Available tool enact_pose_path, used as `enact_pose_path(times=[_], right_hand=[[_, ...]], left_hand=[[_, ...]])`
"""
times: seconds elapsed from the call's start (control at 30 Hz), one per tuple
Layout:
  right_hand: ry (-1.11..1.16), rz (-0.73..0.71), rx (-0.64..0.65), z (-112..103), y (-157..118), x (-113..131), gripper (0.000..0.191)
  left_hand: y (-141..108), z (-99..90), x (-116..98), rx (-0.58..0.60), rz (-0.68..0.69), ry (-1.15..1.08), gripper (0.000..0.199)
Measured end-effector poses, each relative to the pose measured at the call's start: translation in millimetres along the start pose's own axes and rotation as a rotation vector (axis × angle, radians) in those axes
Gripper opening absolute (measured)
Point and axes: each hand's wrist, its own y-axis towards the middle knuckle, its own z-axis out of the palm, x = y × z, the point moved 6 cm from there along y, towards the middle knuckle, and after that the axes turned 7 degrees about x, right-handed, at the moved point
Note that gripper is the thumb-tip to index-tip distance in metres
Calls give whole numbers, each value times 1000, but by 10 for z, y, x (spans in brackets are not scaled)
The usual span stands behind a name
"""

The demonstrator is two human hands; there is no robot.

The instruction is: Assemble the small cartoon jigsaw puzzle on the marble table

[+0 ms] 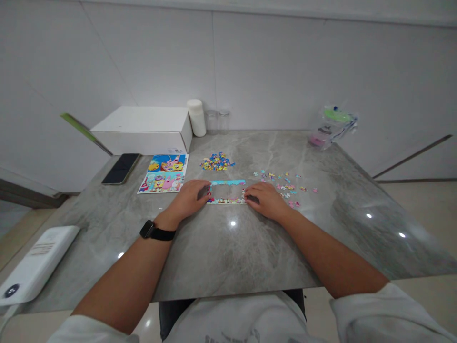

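Note:
A rectangular puzzle border [227,182] lies flat on the grey marbled table, its middle showing bare tabletop. My left hand [192,197] rests at its left edge, thumb and fingers curved around that side. At the right edge, my right hand [266,199] touches the border in the same way, fingers curved. Behind the border sits a heap of blue and yellow puzzle pieces [217,162]. Loose pastel pieces [287,181] are scattered beyond and to the right of my right hand. A colourful picture sheet [164,174] lies to the left.
A black phone [122,168] lies left of the sheet, before a white box [143,128]. A white bottle [196,118] and two clear jars [223,122] stand at the back. A plastic bag [332,127] sits back right, a white device [39,262] front left.

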Motion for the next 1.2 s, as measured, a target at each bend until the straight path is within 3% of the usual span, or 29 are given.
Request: enact_pose_path(times=[0.27, 0.9, 1.2], right_hand=[[2, -14, -18, -12, 18, 24, 13], [42, -64, -64, -19, 20, 73, 12], [99, -118, -36, -2, -3, 59, 36]], left_hand=[[-15, -47, -95, -3, 26, -16, 38], [3, -11, 3, -7, 16, -68, 40], [-12, -189, -60, -130, -57, -120, 35]])
